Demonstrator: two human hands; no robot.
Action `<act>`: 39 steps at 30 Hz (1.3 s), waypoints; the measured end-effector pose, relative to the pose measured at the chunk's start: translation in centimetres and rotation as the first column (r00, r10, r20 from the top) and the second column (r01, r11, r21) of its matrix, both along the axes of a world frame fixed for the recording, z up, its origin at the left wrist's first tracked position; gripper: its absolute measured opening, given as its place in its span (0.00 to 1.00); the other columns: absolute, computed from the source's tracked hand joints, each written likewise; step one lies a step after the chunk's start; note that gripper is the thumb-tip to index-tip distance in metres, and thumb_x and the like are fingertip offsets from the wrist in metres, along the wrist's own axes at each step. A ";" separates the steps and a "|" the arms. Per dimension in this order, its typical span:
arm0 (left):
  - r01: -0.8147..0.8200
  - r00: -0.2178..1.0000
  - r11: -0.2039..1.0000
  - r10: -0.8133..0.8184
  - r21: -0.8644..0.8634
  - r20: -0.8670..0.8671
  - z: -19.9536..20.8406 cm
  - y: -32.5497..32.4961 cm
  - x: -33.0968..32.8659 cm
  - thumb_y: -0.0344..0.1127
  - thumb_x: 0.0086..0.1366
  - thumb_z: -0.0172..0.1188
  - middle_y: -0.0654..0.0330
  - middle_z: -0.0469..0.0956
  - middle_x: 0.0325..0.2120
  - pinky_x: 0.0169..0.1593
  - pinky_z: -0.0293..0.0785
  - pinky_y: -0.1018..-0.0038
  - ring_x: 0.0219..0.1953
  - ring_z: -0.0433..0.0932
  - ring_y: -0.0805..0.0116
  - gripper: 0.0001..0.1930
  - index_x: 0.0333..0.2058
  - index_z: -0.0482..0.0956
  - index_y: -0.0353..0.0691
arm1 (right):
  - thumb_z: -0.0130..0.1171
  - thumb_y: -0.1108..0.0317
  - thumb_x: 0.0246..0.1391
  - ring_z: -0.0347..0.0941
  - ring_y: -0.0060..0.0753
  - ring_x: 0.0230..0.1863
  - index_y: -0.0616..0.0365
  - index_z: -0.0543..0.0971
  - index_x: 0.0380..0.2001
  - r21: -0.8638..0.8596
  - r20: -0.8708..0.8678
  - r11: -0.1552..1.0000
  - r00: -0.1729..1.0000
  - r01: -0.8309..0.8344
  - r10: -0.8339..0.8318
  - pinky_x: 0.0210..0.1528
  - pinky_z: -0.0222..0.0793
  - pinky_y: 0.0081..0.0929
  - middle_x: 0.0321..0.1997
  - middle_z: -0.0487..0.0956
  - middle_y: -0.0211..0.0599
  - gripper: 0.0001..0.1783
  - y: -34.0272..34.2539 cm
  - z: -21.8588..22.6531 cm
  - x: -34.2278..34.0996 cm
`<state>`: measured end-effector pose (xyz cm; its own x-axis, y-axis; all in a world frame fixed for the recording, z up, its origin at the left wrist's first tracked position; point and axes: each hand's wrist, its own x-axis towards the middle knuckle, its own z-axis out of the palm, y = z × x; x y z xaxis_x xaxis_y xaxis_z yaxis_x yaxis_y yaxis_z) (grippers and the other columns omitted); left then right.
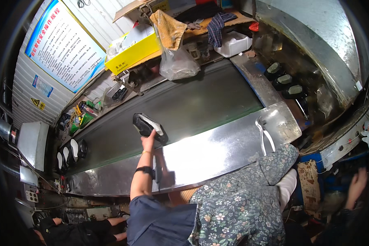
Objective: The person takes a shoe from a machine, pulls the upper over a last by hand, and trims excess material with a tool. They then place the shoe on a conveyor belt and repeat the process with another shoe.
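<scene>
My left hand (148,142) reaches out over the dark belt (197,100) and grips a black shoe (142,125). A pale strip runs along the shoe's underside, which is tilted toward me. The fingers are largely hidden behind the shoe. A dark band is strapped round my left forearm, above the bright metal ledge (205,158). My right hand does not show; patterned floral cloth (238,205) fills the lower middle. Pincers with pale handles (265,137) lie on the ledge's right part.
Several black shoes with white undersides (74,149) stand at the belt's left end. More dark shoes (283,80) rest at upper right. A yellow box (133,51) and plastic bag (178,64) border the far side. Other people are at lower left (76,229) and right (356,186).
</scene>
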<state>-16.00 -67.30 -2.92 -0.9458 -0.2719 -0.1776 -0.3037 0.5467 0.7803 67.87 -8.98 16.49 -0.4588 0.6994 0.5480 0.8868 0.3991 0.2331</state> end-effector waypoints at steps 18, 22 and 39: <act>0.535 0.202 -0.080 -0.954 0.841 -0.220 10.5 20.8 23.7 0.21 0.50 0.69 0.52 0.65 0.63 0.65 0.63 0.70 0.63 0.67 0.61 0.50 0.70 0.52 0.37 | 0.56 0.60 0.65 0.68 0.31 0.59 0.52 0.54 0.71 -0.231 -0.972 0.362 0.231 -0.903 -0.044 0.57 0.67 0.29 0.68 0.66 0.43 0.37 -13.8 -4.5 -37.8; 0.710 -0.503 -0.621 -0.777 0.331 -0.378 12.5 24.1 30.3 0.32 0.56 0.71 0.46 0.48 0.71 0.71 0.48 0.67 0.72 0.49 0.58 0.58 0.71 0.33 0.34 | 0.62 0.66 0.59 0.76 0.33 0.51 0.57 0.79 0.50 -0.236 -0.951 0.755 0.304 -0.612 -0.051 0.55 0.68 0.28 0.46 0.82 0.40 0.16 -15.5 -1.4 -33.0; 0.279 0.021 0.186 -0.982 0.942 0.188 8.6 38.5 37.6 0.45 0.72 0.52 0.57 0.81 0.35 0.41 0.77 0.72 0.36 0.80 0.67 0.15 0.42 0.79 0.38 | 0.67 0.63 0.50 0.75 0.41 0.29 0.53 0.84 0.32 -0.281 -0.651 0.729 0.682 -0.624 0.333 0.34 0.72 0.34 0.32 0.83 0.33 0.07 -18.7 -5.4 -31.0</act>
